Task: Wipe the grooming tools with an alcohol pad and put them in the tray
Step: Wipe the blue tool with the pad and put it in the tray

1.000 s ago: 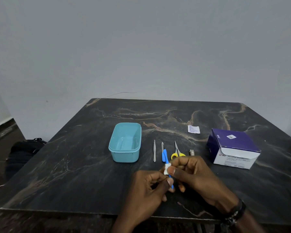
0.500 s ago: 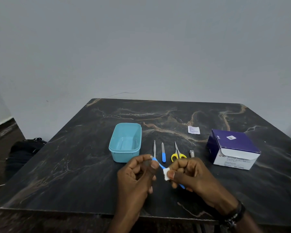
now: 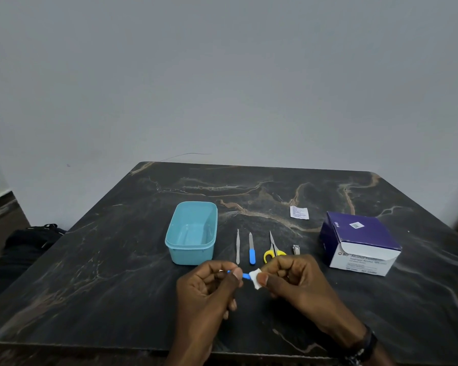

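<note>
My left hand (image 3: pixel 209 289) pinches one end of a thin blue tool (image 3: pixel 245 276) above the table's near middle. My right hand (image 3: pixel 294 281) pinches a white alcohol pad (image 3: pixel 255 278) folded round the tool's other end; most of the tool is hidden by fingers. The empty teal tray (image 3: pixel 192 233) stands just behind my left hand. To its right lie tweezers (image 3: pixel 238 247), a blue-handled nail file (image 3: pixel 252 249), yellow-handled scissors (image 3: pixel 273 250) and a small nail clipper (image 3: pixel 296 250) in a row.
A purple and white alcohol swab box (image 3: pixel 360 243) stands at the right of the dark marble table (image 3: pixel 117 273). A torn pad wrapper (image 3: pixel 299 212) lies behind the tools. A black bag (image 3: pixel 29 244) sits on the floor at left.
The blue tool turned from nearly upright to lying across between my hands. My left hand rose and moved left, and the pad in my right hand slid along the tool.
</note>
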Motion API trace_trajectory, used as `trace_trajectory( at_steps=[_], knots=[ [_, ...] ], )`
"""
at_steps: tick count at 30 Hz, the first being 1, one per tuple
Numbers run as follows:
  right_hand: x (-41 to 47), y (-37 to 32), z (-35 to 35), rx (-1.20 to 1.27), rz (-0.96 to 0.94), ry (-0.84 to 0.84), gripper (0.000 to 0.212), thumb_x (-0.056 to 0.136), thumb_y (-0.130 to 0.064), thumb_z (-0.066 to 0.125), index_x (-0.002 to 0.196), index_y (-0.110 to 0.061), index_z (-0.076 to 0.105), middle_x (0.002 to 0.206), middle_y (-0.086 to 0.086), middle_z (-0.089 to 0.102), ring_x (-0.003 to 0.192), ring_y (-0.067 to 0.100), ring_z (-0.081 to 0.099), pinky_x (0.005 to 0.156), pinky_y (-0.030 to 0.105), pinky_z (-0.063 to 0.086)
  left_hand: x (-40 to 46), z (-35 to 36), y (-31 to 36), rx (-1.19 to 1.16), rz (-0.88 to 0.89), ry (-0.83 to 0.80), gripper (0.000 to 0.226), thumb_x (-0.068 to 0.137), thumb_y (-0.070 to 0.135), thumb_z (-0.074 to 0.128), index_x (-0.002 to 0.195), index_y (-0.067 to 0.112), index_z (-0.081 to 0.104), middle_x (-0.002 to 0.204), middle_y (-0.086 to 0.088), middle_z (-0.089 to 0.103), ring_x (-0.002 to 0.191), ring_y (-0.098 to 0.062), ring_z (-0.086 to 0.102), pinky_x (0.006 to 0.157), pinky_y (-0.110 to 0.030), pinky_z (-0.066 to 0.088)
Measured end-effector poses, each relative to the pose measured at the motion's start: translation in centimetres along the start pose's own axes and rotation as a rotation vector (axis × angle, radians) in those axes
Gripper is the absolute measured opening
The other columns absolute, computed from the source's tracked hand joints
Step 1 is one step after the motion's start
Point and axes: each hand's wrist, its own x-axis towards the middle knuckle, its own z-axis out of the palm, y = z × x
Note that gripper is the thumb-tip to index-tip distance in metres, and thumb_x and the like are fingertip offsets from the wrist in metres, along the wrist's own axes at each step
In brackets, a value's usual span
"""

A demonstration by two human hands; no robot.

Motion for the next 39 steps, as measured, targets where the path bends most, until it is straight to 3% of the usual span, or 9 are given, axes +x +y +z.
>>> trace_trajectory(
  at_steps=[3, 7, 11, 13, 16, 20, 24, 31, 39],
  knots=[
    [0.0, 0.1, 0.1, -0.017, -0.013, 0.007, 0.009, 0.086, -0.007, 0.068, 0.082, -0.002, 0.075, 0.059, -0.002, 0.069, 0.054, 0.003, 0.061, 0.055, 0.012, 0.044, 0.1, -0.1, -0.2, -0.016, -0.011, 0.026, 0.007, 0.079, 0.003, 0.072, 0.076, 0.009, 0.074, 0.065, -0.015, 0.072, 0.041, -0.019, 0.051, 0.036, -0.025, 0.038],
    [0.0, -0.2, 0.4, -0.056, -0.032, -0.021, 0.011, 0.087, -0.007, 0.067, 0.086, -0.002, 0.076, 0.061, 0.005, 0.069, 0.049, -0.001, 0.056, 0.05, 0.009, 0.04, 0.2, -0.1, -0.1, -0.117, -0.026, 0.085, 0.008, 0.081, -0.001, 0.068, 0.076, 0.004, 0.072, 0.064, -0.019, 0.07, 0.04, -0.018, 0.049, 0.035, -0.023, 0.036],
    [0.5, 0.4, 0.3, 0.005, -0.057, 0.226, 0.012, 0.084, -0.015, 0.069, 0.077, -0.013, 0.079, 0.069, 0.011, 0.073, 0.052, 0.006, 0.052, 0.05, 0.019, 0.041, 0.4, -0.2, 0.0, -0.201, -0.048, 0.146, 0.012, 0.081, -0.003, 0.067, 0.072, 0.005, 0.07, 0.065, -0.019, 0.07, 0.039, -0.017, 0.049, 0.034, -0.022, 0.036],
    [0.7, 0.6, -0.1, 0.044, -0.069, 0.348, 0.011, 0.084, -0.009, 0.069, 0.08, -0.011, 0.079, 0.065, 0.012, 0.069, 0.053, 0.002, 0.051, 0.052, 0.013, 0.039, 0.4, -0.3, 0.1, -0.224, -0.061, 0.152, 0.013, 0.081, -0.004, 0.065, 0.072, 0.004, 0.068, 0.068, -0.02, 0.072, 0.041, -0.019, 0.05, 0.034, -0.023, 0.037],
    [0.7, 0.6, -0.3, 0.113, -0.058, 0.402, 0.011, 0.084, -0.003, 0.067, 0.085, -0.005, 0.078, 0.056, -0.001, 0.065, 0.05, -0.001, 0.052, 0.049, 0.009, 0.039, 0.3, -0.4, 0.2, -0.228, -0.064, 0.128, 0.011, 0.083, -0.005, 0.063, 0.074, 0.001, 0.065, 0.075, -0.021, 0.074, 0.044, -0.022, 0.052, 0.036, -0.025, 0.04],
    [0.7, 0.5, -0.1, 0.17, -0.025, 0.387, 0.013, 0.085, -0.003, 0.066, 0.091, -0.008, 0.077, 0.064, 0.002, 0.069, 0.051, 0.0, 0.053, 0.047, 0.009, 0.039, 0.1, -0.3, 0.4, -0.182, -0.052, 0.064, 0.005, 0.084, -0.003, 0.063, 0.083, 0.001, 0.066, 0.078, -0.019, 0.075, 0.046, -0.022, 0.057, 0.038, -0.026, 0.044],
    [0.7, 0.1, 0.1, 0.187, 0.016, 0.342, 0.011, 0.088, -0.002, 0.063, 0.094, -0.003, 0.072, 0.072, 0.011, 0.075, 0.051, 0.001, 0.06, 0.045, 0.01, 0.041, 0.3, -0.2, -0.2, -0.133, -0.03, 0.007, 0.02, 0.088, -0.002, 0.059, 0.098, 0.012, 0.07, 0.079, -0.014, 0.075, 0.051, -0.019, 0.061, 0.041, -0.025, 0.047],
    [0.6, 0.1, 0.5, 0.138, 0.06, 0.237, 0.007, 0.089, -0.003, 0.061, 0.091, 0.001, 0.066, 0.083, 0.015, 0.077, 0.055, 0.021, 0.065, 0.046, 0.012, 0.041, 0.3, 0.0, -0.6, -0.019, 0.008, -0.104, 0.019, 0.092, -0.003, 0.053, 0.093, 0.005, 0.07, 0.068, -0.013, 0.071, 0.052, -0.02, 0.06, 0.043, -0.026, 0.046],
    [0.5, 0.2, 0.4, 0.078, -0.002, 0.242, 0.012, 0.085, -0.002, 0.067, 0.086, -0.009, 0.077, 0.072, 0.003, 0.074, 0.057, 0.006, 0.06, 0.048, 0.011, 0.042, 0.1, 0.2, -0.3, 0.05, -0.014, -0.168, 0.011, 0.09, 0.003, 0.058, 0.091, 0.007, 0.068, 0.076, -0.013, 0.076, 0.054, -0.023, 0.064, 0.047, -0.029, 0.047]
  ],
)
